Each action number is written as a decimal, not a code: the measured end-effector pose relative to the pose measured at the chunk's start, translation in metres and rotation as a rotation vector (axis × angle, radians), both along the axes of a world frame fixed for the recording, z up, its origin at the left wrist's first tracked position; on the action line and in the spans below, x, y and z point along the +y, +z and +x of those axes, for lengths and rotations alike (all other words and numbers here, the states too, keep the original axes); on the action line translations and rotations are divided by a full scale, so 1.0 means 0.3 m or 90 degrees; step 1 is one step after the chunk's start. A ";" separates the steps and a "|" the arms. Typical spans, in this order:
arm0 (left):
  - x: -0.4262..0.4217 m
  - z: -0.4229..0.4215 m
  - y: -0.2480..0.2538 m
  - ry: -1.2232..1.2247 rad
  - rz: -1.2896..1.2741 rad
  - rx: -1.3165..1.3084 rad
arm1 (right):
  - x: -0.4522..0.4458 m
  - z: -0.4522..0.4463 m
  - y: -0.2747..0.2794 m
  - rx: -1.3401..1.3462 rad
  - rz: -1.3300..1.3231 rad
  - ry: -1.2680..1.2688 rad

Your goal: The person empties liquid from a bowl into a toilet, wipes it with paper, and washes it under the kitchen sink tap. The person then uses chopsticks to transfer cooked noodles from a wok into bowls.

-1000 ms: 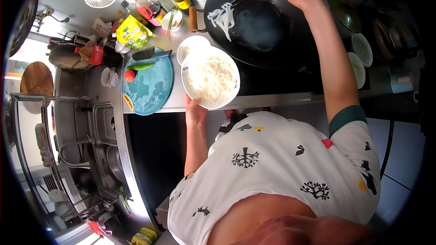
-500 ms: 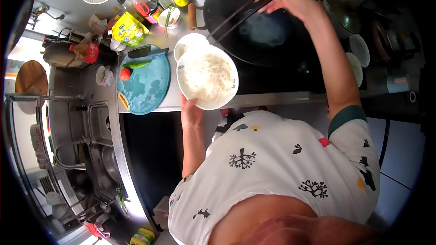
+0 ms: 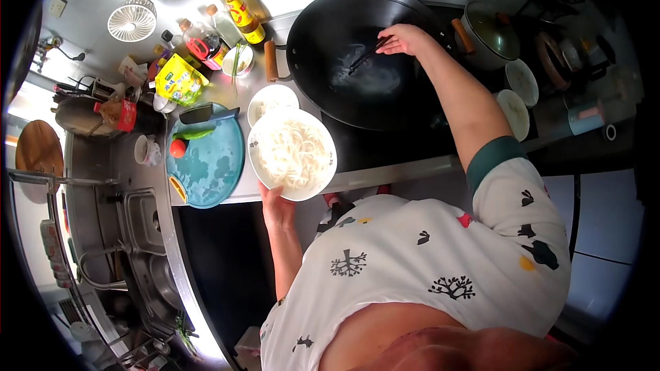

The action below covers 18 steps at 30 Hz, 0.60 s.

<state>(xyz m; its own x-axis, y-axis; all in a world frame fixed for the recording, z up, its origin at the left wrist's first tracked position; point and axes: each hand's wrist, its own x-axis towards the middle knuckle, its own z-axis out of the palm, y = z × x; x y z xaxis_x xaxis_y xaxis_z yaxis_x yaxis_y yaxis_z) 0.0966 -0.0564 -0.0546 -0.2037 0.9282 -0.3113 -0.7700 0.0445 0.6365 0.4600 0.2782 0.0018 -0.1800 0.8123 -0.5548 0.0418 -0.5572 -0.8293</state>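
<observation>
My left hand (image 3: 278,207) grips the near rim of a white bowl (image 3: 256,170) heaped with pale, wide noodles (image 3: 294,151). Its far edge overlaps a smaller white bowl (image 3: 273,99) with white contents. Over the black wok (image 3: 317,31), my right hand (image 3: 404,41) is closed around dark chopsticks (image 3: 366,58). Their tips point down into the cloudy liquid (image 3: 357,81) at the wok's bottom. A wooden handle (image 3: 271,62) sticks out from the wok's left side.
Left of the bowls, a blue cutting board (image 3: 213,172) carries a knife (image 3: 213,115), a green pepper (image 3: 192,135) and a tomato (image 3: 177,148). Sauce bottles (image 3: 242,17) and a yellow pouch (image 3: 180,80) stand behind. A lidded pot (image 3: 491,34) sits right of the wok; the sink (image 3: 143,220) lies left.
My right hand has lowered, bringing the chopsticks from above the noodle bowl's far edge into the wok. My left hand still holds the bowl. The whole view has shifted, showing more wall.
</observation>
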 end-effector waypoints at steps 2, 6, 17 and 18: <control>-0.004 -0.003 -0.001 0.006 0.001 0.002 | -0.002 -0.031 0.004 0.012 0.004 0.011; 0.004 -0.005 -0.024 0.001 0.005 0.011 | -0.021 -0.053 0.044 0.042 0.025 0.021; 0.045 0.010 -0.018 -0.019 0.013 -0.001 | -0.074 -0.091 0.263 0.142 0.189 0.095; 0.050 0.010 -0.020 -0.022 0.008 -0.001 | -0.079 -0.104 0.304 0.145 0.212 0.115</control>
